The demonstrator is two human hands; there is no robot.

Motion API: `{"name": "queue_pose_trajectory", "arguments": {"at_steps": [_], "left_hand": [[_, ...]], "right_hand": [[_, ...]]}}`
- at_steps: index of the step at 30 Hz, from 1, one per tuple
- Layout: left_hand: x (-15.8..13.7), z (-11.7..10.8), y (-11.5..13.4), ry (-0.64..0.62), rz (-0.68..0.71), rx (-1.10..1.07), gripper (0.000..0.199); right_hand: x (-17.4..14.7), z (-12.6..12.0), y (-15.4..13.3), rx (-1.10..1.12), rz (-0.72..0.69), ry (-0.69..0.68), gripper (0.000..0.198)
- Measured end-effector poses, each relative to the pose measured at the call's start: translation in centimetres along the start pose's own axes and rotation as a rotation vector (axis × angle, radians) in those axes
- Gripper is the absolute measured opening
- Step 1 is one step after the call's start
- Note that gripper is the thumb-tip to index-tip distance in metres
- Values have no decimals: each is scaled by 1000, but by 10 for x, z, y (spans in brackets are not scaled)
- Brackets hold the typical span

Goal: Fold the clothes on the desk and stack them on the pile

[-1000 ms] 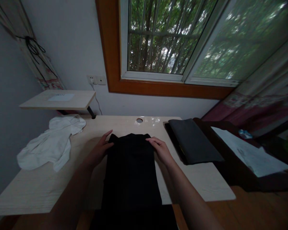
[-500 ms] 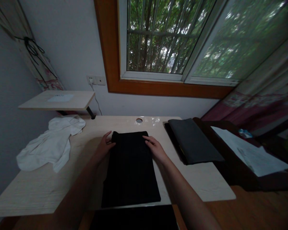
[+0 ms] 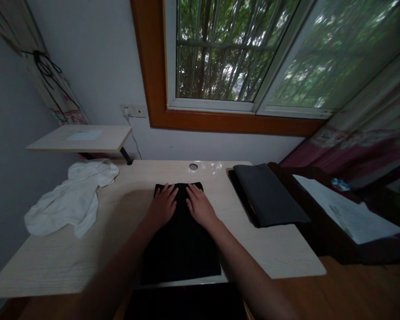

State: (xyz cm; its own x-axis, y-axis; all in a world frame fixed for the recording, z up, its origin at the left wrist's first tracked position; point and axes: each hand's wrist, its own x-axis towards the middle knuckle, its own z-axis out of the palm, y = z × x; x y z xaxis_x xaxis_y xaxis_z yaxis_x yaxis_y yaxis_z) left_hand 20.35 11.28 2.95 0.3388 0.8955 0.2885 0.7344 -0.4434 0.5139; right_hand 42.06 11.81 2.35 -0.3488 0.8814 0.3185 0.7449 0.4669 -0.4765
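A folded black cloth, perhaps a garment (image 3: 182, 253), lies flat on the pale wooden desk (image 3: 120, 249) in front of me. My left hand (image 3: 163, 202) rests on its far left part, palm down with the fingers stretched forward. Beside it, my right hand (image 3: 200, 204) lies on the far right part, fingers also extended and apart. Both hands touch the cloth's upper surface near its far edge, with a narrow gap of black fabric between them. The exact kind of garment cannot be made out.
A crumpled white cloth (image 3: 70, 195) lies at the left under a small raised shelf (image 3: 86, 140). Folded dark grey fabric (image 3: 268, 195) sits at the desk's right edge. Farther right are white sheets (image 3: 346, 211) on a dark surface. A round hole (image 3: 193, 167) is near the back.
Both hands have moved inward from the cloth's left and right edges onto its top, and now lie flat there. The cloth's far edge looks flatter.
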Motion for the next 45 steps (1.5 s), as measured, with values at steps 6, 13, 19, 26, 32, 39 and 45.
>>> {"name": "queue_pose_trajectory", "arguments": {"at_steps": [6, 13, 19, 26, 32, 39, 45], "left_hand": [[1, 20, -8, -8, -45, 4, 51], [-13, 3, -33, 42, -108, -14, 53], [-53, -15, -58, 120, -183, 21, 56], [-93, -41, -69, 219, -287, 145, 52], [-92, -40, -20, 112, -509, -5, 54], [-82, -34, 11, 23, -637, -183, 69], [-76, -39, 6, -34, -706, -280, 81]], "right_hand": [[-1, 14, 1, -139, 15, -59, 57], [-15, -4, 26, -142, 101, -72, 60], [-45, -23, 45, -104, 200, 11, 54], [-85, -44, 53, -72, 213, 123, 44], [-97, -54, 24, 38, 276, 110, 36], [-88, -44, 2, 403, 431, 17, 39], [-77, -40, 4, 557, 557, -53, 46]]}}
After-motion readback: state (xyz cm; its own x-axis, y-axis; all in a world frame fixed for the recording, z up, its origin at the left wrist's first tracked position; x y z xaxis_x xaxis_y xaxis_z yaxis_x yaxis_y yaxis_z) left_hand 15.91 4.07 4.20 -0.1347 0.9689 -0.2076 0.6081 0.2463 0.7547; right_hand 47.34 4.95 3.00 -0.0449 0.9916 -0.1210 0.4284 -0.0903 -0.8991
